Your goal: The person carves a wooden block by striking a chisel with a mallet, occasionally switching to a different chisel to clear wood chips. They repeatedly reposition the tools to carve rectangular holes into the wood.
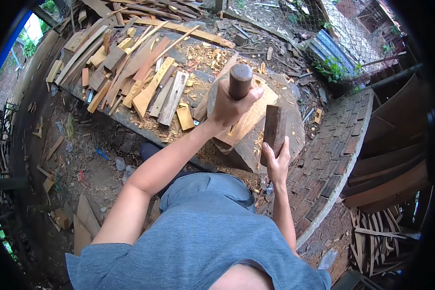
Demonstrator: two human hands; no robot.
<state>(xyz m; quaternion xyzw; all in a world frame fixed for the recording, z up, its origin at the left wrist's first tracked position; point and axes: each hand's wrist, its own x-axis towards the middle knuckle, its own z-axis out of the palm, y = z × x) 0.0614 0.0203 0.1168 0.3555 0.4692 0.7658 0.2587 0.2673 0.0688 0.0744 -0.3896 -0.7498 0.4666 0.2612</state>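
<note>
My left hand is closed around a thick dark wooden handle, whose round end points up toward the camera; what lies at its lower end is hidden behind the hand. Beneath it a light brown wooden piece rests on a broad stump-like block. To the right, my right hand grips the lower part of a dark rectangular wood block, held upright and apart from the handle.
Many wood offcuts and shavings cover the bench at the left. A curved brick ledge runs along the right. Wire mesh and a corrugated sheet stand at the back right.
</note>
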